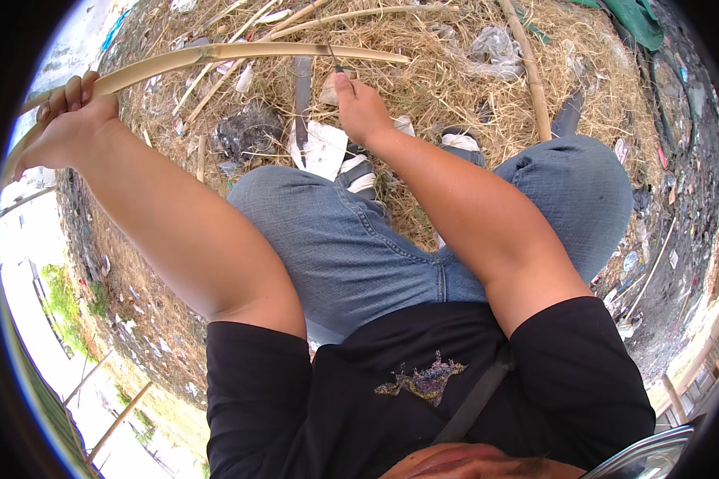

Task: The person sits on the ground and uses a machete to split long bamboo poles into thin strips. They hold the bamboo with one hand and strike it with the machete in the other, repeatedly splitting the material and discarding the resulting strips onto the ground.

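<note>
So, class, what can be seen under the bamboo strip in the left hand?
Dry straw shows along both edges of the bamboo strip, and thin sticks appear to pass beneath. The stretch directly underneath is covered, so cannot be seen.

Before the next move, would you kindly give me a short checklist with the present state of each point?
1. Left hand gripping the bamboo strip: ok, fingers curled around it.
2. Right hand holding the thin dark tool: ok, held near the strip's right part.
3. Tool touching the strip: cannot tell; it overlaps the strip in view, but contact is unclear.
4. Left hand apart from the tool: ok, it sits much farther left along the strip.
5. Gloves on: not ok, both hands are bare.
6. Ground free of litter: not ok, a clear plastic bag lies on the straw.
</note>
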Tool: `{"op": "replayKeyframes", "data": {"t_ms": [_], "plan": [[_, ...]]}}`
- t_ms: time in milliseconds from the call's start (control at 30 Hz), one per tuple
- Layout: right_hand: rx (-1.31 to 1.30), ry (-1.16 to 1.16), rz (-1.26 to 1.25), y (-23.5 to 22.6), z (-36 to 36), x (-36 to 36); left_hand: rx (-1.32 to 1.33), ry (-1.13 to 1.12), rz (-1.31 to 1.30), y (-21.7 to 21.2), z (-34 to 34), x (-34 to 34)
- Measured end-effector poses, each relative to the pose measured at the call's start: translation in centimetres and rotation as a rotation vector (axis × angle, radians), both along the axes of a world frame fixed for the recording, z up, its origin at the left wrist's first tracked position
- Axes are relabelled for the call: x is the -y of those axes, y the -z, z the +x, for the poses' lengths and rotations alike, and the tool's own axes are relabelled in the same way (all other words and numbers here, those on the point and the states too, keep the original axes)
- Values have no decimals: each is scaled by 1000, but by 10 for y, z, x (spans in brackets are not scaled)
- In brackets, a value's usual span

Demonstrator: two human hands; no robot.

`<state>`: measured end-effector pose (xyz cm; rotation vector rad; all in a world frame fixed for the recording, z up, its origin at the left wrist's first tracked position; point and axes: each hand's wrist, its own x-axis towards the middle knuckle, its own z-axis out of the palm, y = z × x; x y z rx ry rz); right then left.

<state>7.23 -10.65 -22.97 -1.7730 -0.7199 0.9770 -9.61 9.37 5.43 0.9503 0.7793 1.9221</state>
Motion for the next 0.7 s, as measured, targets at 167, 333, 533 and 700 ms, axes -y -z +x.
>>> {"op": "replayKeyframes", "data": {"t_ms": [167,333,533,700], "plan": [[39,-147,273,-27,-7,3,-73,189,36,-8,6,4],[34,-241,165,-4,7,-1,-33,109,-38,5,-8,2],[23,-180,270,-36,-15,-3,-45,211,34,-2,-3,7],[101,-204,205,-16,14,3,-61,207,29,-5,10,15]]}}
